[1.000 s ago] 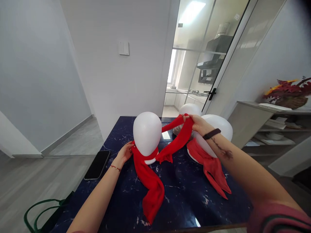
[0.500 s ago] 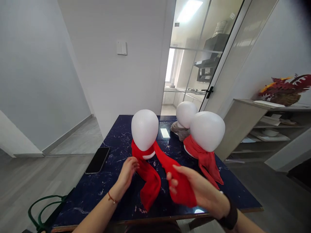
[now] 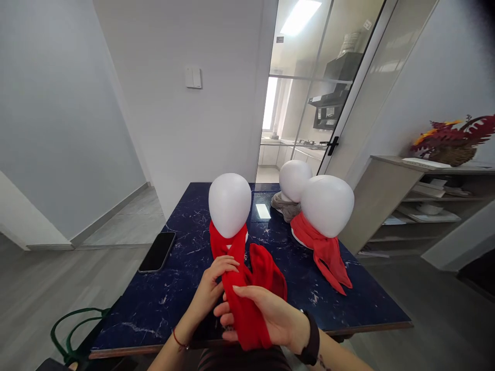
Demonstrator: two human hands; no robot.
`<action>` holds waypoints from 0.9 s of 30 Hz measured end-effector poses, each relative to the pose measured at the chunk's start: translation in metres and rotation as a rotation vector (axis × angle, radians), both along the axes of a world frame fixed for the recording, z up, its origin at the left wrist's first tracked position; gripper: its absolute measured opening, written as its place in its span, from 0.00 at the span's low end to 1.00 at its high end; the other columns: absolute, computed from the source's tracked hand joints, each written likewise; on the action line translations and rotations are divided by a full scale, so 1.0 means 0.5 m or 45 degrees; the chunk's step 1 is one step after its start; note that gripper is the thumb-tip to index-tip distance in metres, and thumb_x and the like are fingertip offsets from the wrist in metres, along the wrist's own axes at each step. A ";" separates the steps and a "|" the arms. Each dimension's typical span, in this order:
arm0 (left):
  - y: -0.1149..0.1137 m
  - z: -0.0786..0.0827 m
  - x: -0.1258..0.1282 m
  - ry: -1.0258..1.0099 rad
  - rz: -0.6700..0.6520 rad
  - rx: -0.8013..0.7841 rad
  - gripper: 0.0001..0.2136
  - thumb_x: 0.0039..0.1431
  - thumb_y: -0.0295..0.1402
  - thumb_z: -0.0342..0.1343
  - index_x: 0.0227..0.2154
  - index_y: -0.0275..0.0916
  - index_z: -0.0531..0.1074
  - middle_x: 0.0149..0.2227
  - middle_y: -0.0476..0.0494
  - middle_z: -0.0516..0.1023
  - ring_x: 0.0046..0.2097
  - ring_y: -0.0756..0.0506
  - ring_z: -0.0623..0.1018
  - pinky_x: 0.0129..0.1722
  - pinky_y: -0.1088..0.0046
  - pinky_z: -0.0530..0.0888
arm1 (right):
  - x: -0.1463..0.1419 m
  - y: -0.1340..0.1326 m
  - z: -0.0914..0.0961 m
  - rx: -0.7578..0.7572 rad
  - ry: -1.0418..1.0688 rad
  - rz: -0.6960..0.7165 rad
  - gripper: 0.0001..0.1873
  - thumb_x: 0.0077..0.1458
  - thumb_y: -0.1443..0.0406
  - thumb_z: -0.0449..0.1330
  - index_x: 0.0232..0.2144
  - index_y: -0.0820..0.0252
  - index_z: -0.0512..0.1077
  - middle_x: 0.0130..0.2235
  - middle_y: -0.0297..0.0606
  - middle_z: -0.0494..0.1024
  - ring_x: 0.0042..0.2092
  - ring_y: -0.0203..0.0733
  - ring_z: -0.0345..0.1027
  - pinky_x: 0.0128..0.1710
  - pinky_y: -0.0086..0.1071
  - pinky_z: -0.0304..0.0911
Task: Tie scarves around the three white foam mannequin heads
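A bright red scarf [image 3: 247, 314] is around the neck of a white mannequin head [image 3: 229, 203] near the table's middle. One end of it comes toward me over my right hand [image 3: 274, 317], whose thumb lies on top with the fingers curled around from below. My left hand [image 3: 216, 278] has its fingers bent over the scarf's left edge, just below the mannequin's neck. The other end of the scarf lies on the table to the right of the held strip, partly behind it.
To the right stand a white head with a coral-red scarf [image 3: 323, 247] and one with a grey-brown scarf [image 3: 286, 207]. A black phone [image 3: 157, 251] lies on the left of the dark blue marbled table [image 3: 154, 306]. A bag with green handles [image 3: 77, 319] is beside the table.
My right hand has carried its scarf end leftward, across the other end. My left hand has moved slightly right and down and now grips the scarf.
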State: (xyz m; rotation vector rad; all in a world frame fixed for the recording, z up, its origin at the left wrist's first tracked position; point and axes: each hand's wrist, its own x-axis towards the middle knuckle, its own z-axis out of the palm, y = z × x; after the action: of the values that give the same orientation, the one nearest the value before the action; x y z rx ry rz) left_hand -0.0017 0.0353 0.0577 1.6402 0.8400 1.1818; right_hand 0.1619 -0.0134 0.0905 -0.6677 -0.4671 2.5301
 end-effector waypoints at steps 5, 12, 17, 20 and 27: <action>0.027 -0.015 -0.017 -0.077 0.006 -0.258 0.07 0.50 0.26 0.59 0.32 0.41 0.80 0.42 0.39 0.79 0.49 0.38 0.73 0.55 0.65 0.63 | 0.099 -0.001 0.009 0.426 0.001 0.206 0.25 0.44 0.54 0.67 0.40 0.68 0.72 0.36 0.48 0.79 0.35 0.45 0.77 0.38 0.35 0.69; 0.078 -0.033 -0.047 -0.195 -0.006 -0.473 0.07 0.46 0.23 0.61 0.29 0.37 0.79 0.36 0.41 0.80 0.42 0.42 0.76 0.45 0.72 0.70 | 0.274 0.035 0.094 0.934 -0.246 0.195 0.22 0.41 0.52 0.68 0.28 0.68 0.74 0.21 0.41 0.77 0.16 0.35 0.67 0.15 0.23 0.60; 0.097 -0.038 -0.076 -0.271 -0.053 -0.591 0.05 0.49 0.26 0.61 0.31 0.35 0.79 0.35 0.41 0.81 0.37 0.44 0.77 0.38 0.73 0.72 | 0.289 0.092 0.225 1.108 -0.405 0.258 0.19 0.47 0.54 0.65 0.24 0.69 0.73 0.19 0.39 0.75 0.15 0.30 0.63 0.11 0.20 0.54; 0.111 -0.035 -0.089 -0.527 0.000 -0.806 0.08 0.49 0.23 0.61 0.35 0.32 0.78 0.40 0.36 0.80 0.41 0.43 0.78 0.42 0.73 0.72 | 0.229 0.144 0.321 1.275 -0.397 0.266 0.15 0.53 0.58 0.62 0.29 0.68 0.72 0.20 0.34 0.73 0.14 0.25 0.58 0.13 0.18 0.53; 0.198 -0.010 -0.116 -0.950 0.226 -0.875 0.05 0.56 0.22 0.53 0.30 0.34 0.74 0.29 0.44 0.79 0.31 0.49 0.79 0.33 0.73 0.76 | 0.018 0.385 0.487 1.432 -0.535 0.211 0.06 0.58 0.70 0.57 0.29 0.66 0.69 0.26 0.33 0.71 0.18 0.21 0.52 0.17 0.16 0.57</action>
State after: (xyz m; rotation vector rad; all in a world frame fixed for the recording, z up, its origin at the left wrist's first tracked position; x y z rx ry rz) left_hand -0.0595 0.1340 0.0528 0.5098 0.7740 1.2973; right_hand 0.1708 0.1792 0.3340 -0.6725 -1.9223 1.7695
